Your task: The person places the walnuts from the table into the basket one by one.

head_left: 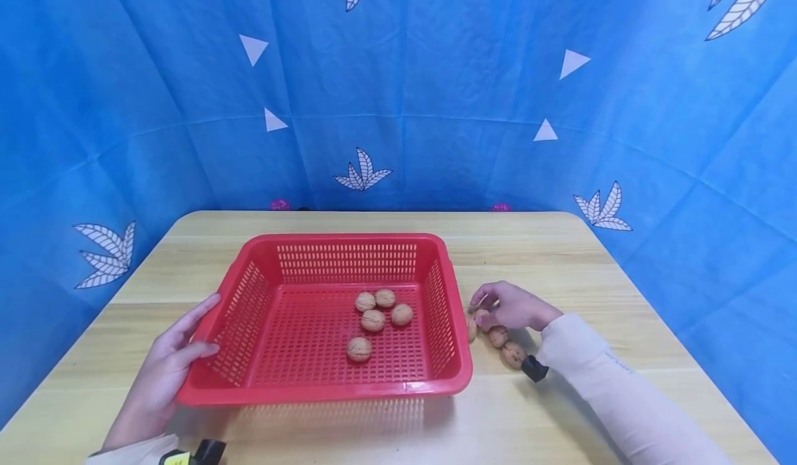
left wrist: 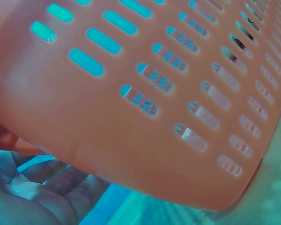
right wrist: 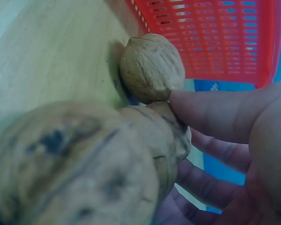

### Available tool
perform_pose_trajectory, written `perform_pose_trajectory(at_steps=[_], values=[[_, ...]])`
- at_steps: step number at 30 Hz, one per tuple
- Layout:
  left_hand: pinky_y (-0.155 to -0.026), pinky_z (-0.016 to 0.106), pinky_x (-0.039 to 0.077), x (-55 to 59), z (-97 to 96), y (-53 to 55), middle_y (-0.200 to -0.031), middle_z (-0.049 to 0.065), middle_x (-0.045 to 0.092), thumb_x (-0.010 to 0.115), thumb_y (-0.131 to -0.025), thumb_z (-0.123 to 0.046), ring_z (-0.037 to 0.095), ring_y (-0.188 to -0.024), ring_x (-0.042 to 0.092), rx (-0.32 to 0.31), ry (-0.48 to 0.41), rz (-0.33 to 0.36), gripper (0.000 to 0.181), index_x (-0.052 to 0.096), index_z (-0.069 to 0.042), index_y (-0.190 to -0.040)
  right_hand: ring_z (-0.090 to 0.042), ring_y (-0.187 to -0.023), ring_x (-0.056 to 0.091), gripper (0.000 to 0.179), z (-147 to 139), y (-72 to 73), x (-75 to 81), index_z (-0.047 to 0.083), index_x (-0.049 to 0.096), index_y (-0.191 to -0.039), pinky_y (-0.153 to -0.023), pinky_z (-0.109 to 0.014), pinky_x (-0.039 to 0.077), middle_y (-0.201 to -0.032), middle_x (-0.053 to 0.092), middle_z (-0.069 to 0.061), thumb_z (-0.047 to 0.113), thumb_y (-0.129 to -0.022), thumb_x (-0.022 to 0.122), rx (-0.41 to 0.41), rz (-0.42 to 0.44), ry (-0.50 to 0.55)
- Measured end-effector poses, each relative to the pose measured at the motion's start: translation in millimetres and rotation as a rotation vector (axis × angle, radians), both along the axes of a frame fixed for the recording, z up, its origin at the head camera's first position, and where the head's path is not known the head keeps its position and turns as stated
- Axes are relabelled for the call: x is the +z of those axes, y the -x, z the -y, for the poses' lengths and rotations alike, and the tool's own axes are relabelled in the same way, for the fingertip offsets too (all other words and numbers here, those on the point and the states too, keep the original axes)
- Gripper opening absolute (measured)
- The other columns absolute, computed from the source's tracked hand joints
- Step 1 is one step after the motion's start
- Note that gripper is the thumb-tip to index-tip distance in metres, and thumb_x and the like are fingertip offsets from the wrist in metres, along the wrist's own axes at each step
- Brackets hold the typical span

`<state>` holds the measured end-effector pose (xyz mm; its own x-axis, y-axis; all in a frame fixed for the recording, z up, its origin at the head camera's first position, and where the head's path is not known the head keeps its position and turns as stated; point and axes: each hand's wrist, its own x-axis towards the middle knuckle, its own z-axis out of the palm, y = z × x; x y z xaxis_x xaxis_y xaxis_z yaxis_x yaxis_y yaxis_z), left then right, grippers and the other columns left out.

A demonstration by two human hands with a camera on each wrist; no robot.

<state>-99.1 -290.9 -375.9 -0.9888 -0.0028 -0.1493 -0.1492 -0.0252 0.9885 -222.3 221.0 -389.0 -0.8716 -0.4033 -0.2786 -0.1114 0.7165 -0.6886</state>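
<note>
A red plastic basket (head_left: 330, 393) with slotted walls stands on the table, with several walnuts (head_left: 373, 320) on its floor. My left hand (head_left: 163, 367) grips its left rim, the thumb lying over the top. In the left wrist view the basket's outer wall (left wrist: 84, 122) fills most of the picture, with fingers under the rim. Beyond the right wall, my right hand (head_left: 515, 306) pinches a walnut (head_left: 482, 319) at the table. Another walnut (right wrist: 152, 68) sits between it and the basket; two more, including a large blurred one (right wrist: 75, 164), lie nearer the wrist.
The pale wooden table (head_left: 529, 250) extends around the basket on all sides. Behind it and along both sides hangs a blue patterned cloth (head_left: 398, 91). A black wrist camera (head_left: 534, 368) sits close to the nearest loose walnut.
</note>
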Motion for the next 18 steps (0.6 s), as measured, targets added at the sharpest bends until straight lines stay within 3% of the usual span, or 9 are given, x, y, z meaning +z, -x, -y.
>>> perform_pose_trajectory(at_steps=[9, 18], values=[[-0.081, 0.041, 0.056, 1.4, -0.9, -0.3, -0.135, -0.007, 0.038, 0.057, -0.097, -0.008, 0.007, -0.104, 0.060, -0.003, -0.014, -0.004, 0.074, 0.019, -0.031, -0.156, -0.023, -0.093, 0.059, 0.033, -0.9, 3.8, 4.8, 0.007, 0.064, -0.108, -0.087, -0.048, 0.048, -0.099, 0.063, -0.006, 0.011, -0.078, 0.077, -0.001, -0.009, 0.033], [-0.081, 0.041, 0.055, -0.6, -0.1, -0.9, -0.133, -0.008, 0.043, 0.055, -0.097, -0.004, 0.008, -0.105, 0.061, -0.018, -0.053, -0.041, 0.073, 0.020, -0.028, -0.156, -0.025, -0.089, 0.058, 0.040, -5.2, 8.3, 12.7, -0.002, 0.058, -0.115, -0.079, -0.037, 0.051, -0.099, 0.059, -0.012, 0.009, -0.079, 0.073, -0.066, 0.000, 0.178]])
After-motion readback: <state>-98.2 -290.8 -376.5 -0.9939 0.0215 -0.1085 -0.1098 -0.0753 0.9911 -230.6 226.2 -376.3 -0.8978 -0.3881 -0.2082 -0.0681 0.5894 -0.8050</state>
